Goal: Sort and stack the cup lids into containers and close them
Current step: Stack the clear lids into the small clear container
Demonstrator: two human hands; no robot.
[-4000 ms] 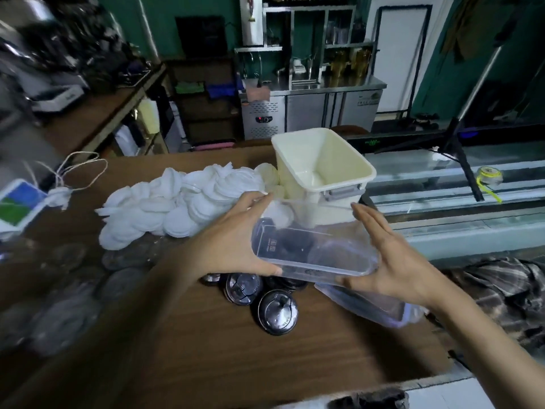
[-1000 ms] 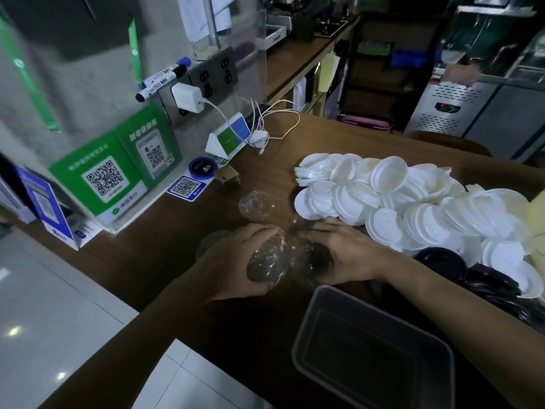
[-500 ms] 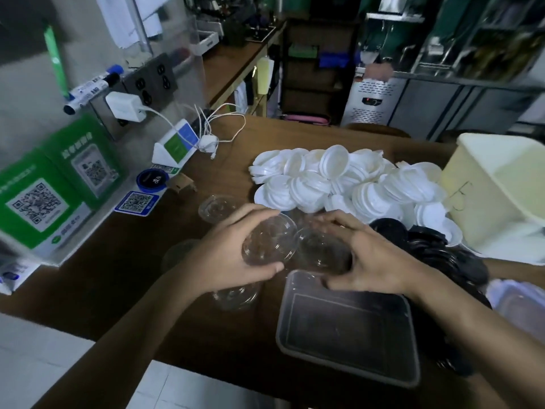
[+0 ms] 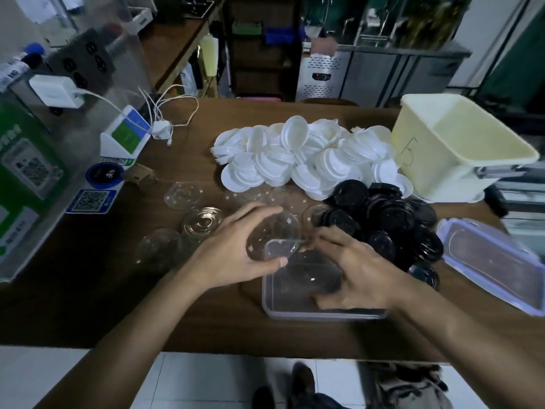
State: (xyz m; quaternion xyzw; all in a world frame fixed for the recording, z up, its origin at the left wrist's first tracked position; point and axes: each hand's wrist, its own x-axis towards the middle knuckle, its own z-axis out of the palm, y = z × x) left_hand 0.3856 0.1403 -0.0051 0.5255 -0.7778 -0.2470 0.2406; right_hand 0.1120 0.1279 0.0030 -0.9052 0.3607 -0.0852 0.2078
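Note:
A clear rectangular container (image 4: 295, 309) sits on the brown table near its front edge. My left hand (image 4: 233, 255) grips a stack of clear cup lids (image 4: 272, 234) at the container's far left corner. My right hand (image 4: 351, 267) holds more clear lids (image 4: 312, 274) down inside the container. Loose clear lids (image 4: 200, 222) lie to the left. A heap of white lids (image 4: 298, 160) is behind, and a pile of black lids (image 4: 386, 222) lies to the right.
A cream tub (image 4: 460, 149) stands at the back right. The clear container's lid (image 4: 495, 261) lies at the right edge. QR-code signs (image 4: 91, 200), a small stand (image 4: 125, 135) and charger cables (image 4: 165, 113) occupy the left side. The table's front edge drops to a tiled floor.
Both hands have carried the clear lids from the table to the container. My right hand is now inside it; my left is at its corner.

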